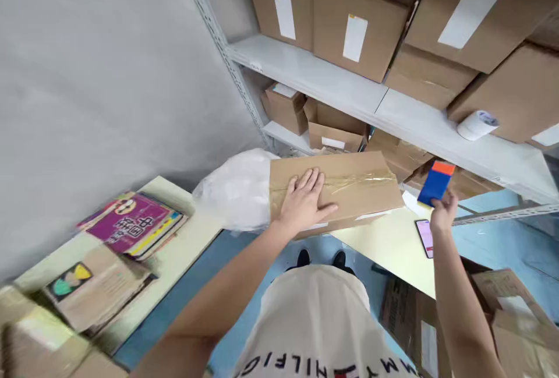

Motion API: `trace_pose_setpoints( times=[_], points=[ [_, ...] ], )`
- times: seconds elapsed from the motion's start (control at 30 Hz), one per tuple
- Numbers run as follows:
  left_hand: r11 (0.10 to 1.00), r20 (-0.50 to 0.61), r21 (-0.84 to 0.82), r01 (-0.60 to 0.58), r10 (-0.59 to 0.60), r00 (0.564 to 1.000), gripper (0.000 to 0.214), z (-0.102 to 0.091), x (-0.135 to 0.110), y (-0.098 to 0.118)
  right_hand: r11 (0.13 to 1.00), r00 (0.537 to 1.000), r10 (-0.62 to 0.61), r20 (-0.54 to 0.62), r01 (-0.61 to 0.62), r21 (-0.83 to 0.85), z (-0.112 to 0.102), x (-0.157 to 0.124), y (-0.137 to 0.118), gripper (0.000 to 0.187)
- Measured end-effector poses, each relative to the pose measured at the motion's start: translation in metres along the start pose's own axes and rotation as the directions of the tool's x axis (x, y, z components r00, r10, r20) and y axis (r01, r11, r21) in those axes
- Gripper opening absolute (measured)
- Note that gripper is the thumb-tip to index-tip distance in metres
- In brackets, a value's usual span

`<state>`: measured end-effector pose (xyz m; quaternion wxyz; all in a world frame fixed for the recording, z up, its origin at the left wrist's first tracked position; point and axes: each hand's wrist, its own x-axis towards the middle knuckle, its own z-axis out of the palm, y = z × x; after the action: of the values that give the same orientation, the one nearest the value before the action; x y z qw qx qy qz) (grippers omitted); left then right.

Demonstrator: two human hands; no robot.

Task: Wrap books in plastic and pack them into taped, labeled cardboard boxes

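Note:
My left hand (pixel 303 200) lies flat, fingers spread, on top of a taped brown cardboard box (pixel 349 183) that rests on the pale table (pixel 393 244). My right hand (pixel 443 215) is closed around a blue tool with an orange end (pixel 435 183), held up just right of the box. A strip of clear tape runs across the box's lid. A phone (pixel 424 237) lies on the table below my right hand.
A white plastic bag (pixel 238 189) sits left of the box. Books (pixel 131 226) and envelopes (pixel 96 290) lie on a second table at left. Metal shelves (pixel 349 89) hold several labelled cartons and a tape roll (pixel 477 124). More cartons (pixel 510 308) stand on the floor at right.

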<state>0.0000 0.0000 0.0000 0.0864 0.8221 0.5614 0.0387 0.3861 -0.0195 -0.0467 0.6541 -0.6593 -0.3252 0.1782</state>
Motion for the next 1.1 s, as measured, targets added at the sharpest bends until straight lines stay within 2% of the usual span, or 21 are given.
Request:
trace_pose_setpoints(
  times=[0.07,0.17,0.2,0.23,0.27,0.3,0.33,0.4,0.47,0.53,0.6,0.63,0.67,0.73,0.8,0.87,0.9,0.97,1.1],
  points=[
    [1.0,-0.013,-0.002,0.022,-0.022,1.0,0.088,-0.001,0.001,0.004,0.988,0.985,-0.142,-0.094,0.147,0.048,0.007,0.018,-0.028,0.038],
    [0.999,-0.026,-0.012,0.044,-0.044,0.999,0.086,-0.003,0.001,0.008,0.968,0.97,-0.239,-0.048,0.242,0.069,0.029,0.034,-0.072,0.026],
    [0.999,-0.028,-0.017,0.047,-0.048,0.998,0.086,-0.003,0.0,0.009,0.971,0.972,-0.234,0.025,0.233,0.059,0.041,0.034,-0.087,0.028],
    [0.999,-0.029,-0.023,0.048,-0.049,0.998,0.085,-0.003,0.0,0.009,0.977,0.967,-0.212,0.141,0.207,0.052,0.055,0.033,-0.101,0.032],
    [0.998,-0.031,-0.031,0.046,-0.047,0.998,0.085,-0.003,0.0,0.009,0.985,0.943,-0.174,0.282,0.168,0.047,0.07,0.029,-0.113,0.038],
    [0.998,-0.034,-0.042,0.04,-0.042,0.999,0.086,-0.004,-0.001,0.008,0.991,0.894,-0.133,0.428,0.131,0.034,0.087,0.024,-0.123,0.043],
    [0.998,-0.038,-0.056,0.033,-0.035,0.999,0.085,-0.004,-0.001,0.008,0.995,0.825,-0.09,0.558,0.098,0.016,0.104,0.019,-0.131,0.047],
    [0.994,-0.049,-0.103,0.027,-0.033,0.998,0.082,-0.005,-0.002,0.007,0.999,0.661,-0.006,0.75,0.042,-0.029,0.134,0.007,-0.14,0.053],
    [0.981,-0.059,-0.19,0.043,-0.055,0.997,0.076,-0.006,-0.002,0.006,0.997,0.522,0.054,0.852,0.014,-0.072,0.157,-0.002,-0.14,0.056],
    [0.939,-0.062,-0.335,0.08,-0.107,0.992,0.067,-0.009,-0.001,0.006,0.995,0.444,0.081,0.892,0.016,-0.098,0.17,-0.006,-0.135,0.057],
    [0.832,-0.072,-0.543,0.11,-0.177,0.982,0.06,-0.013,0.001,0.006,0.994,0.413,0.085,0.907,0.032,-0.108,0.174,-0.005,-0.129,0.056],
    [0.741,-0.08,-0.663,0.109,-0.214,0.974,0.057,-0.016,0.003,0.006,0.993,0.404,0.082,0.911,0.041,-0.108,0.174,-0.003,-0.127,0.055],
    [0.617,-0.082,-0.781,0.097,-0.254,0.964,0.055,-0.019,0.005,0.006,0.993,0.393,0.078,0.916,0.051,-0.106,0.173,-0.002,-0.126,0.055],
    [0.293,-0.016,-0.953,0.076,-0.3,0.954,0.051,-0.025,0.011,0.006,0.993,0.373,0.063,0.926,0.072,-0.097,0.171,0.001,-0.126,0.055],
    [-0.026,0.121,-0.993,0.119,-0.268,0.956,0.047,-0.032,0.018,0.005,0.992,0.362,0.047,0.931,0.093,-0.086,0.169,0.002,-0.126,0.056],
    [-0.225,0.246,-0.954,0.196,-0.22,0.944,0.039,-0.039,0.026,0.006,0.99,0.355,0.034,0.934,0.118,-0.081,0.169,0.002,-0.126,0.056],
    [-0.273,0.282,-0.937,0.219,-0.22,0.934,0.034,-0.041,0.029,0.007,0.988,0.353,0.026,0.935,0.134,-0.078,0.169,0.001,-0.126,0.056],
    [-0.29,0.309,-0.93,0.227,-0.279,0.909,0.023,-0.045,0.034,0.009,0.982,0.346,0.008,0.938,0.172,-0.072,0.17,0.0,-0.124,0.056],
    [-0.164,0.274,-0.96,0.225,-0.41,0.87,0.014,-0.05,0.034,0.007,0.964,0.32,0.001,0.947,0.253,-0.086,0.169,-0.003,-0.13,0.055]
  ],
)
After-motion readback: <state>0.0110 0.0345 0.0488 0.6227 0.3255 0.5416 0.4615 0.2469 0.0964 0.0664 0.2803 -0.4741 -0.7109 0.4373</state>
